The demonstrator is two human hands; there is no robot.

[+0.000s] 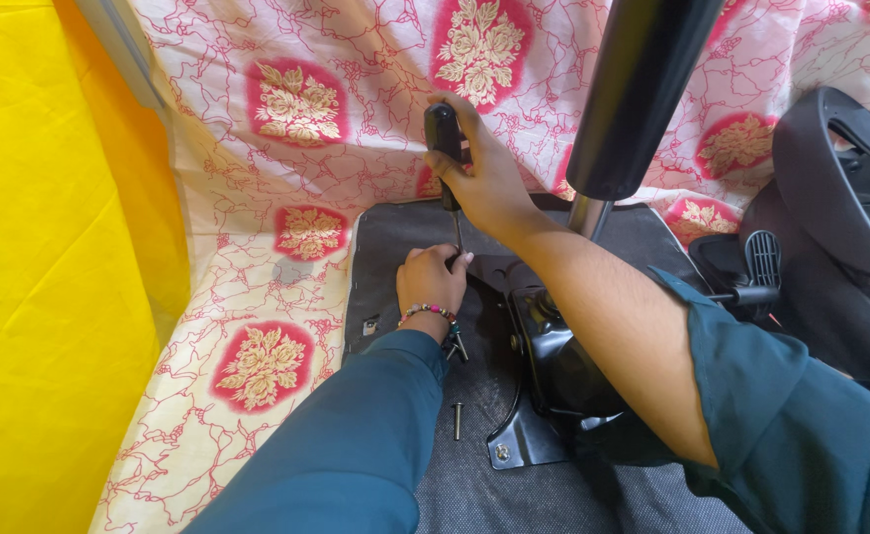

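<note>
My right hand [489,183] grips the black handle of a screwdriver [446,138], held upright with its thin shaft pointing down. My left hand [431,280], with a beaded bracelet at the wrist, is closed around the lower end of the shaft where it meets a dark mat [385,257]. The tip is hidden by my fingers. A black metal chair mechanism with a bracket [553,366] lies on the mat just right of my left hand, partly under my right forearm.
A loose screw [457,419] lies on the mat near my left sleeve. A black cylinder on a metal post [638,94] rises behind. A black chair part [840,188] sits at right. Pink floral cloth [296,109] covers the floor; yellow cloth [49,267] lies left.
</note>
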